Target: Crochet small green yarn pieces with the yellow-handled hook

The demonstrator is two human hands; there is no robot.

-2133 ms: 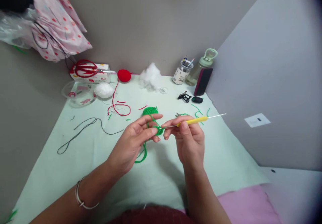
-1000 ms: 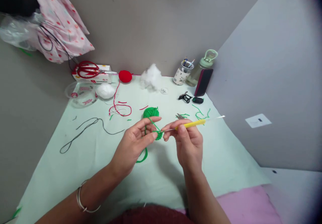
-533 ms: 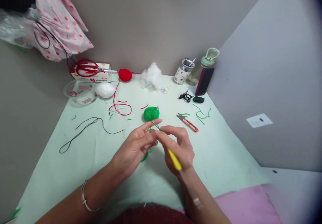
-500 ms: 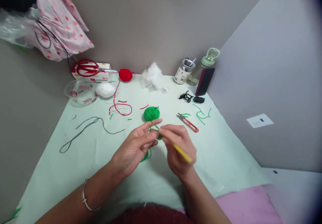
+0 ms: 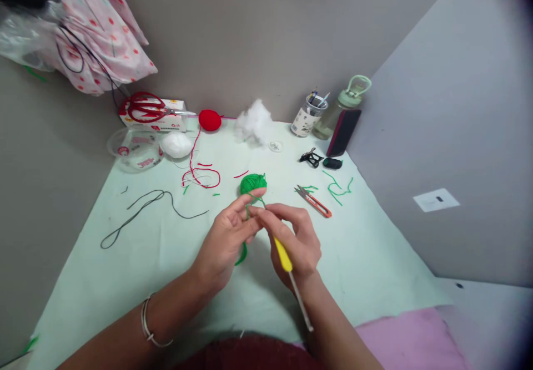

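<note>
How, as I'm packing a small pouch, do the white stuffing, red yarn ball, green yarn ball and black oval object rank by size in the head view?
1. white stuffing
2. red yarn ball and green yarn ball: alike; the green one is nearer the camera, so unranked
3. black oval object

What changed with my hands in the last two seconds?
The right hand swung the yellow crochet hook round: its free end pointed right, now toward you. The left hand still pinches the green yarn; the yarn ball stayed put.
</note>
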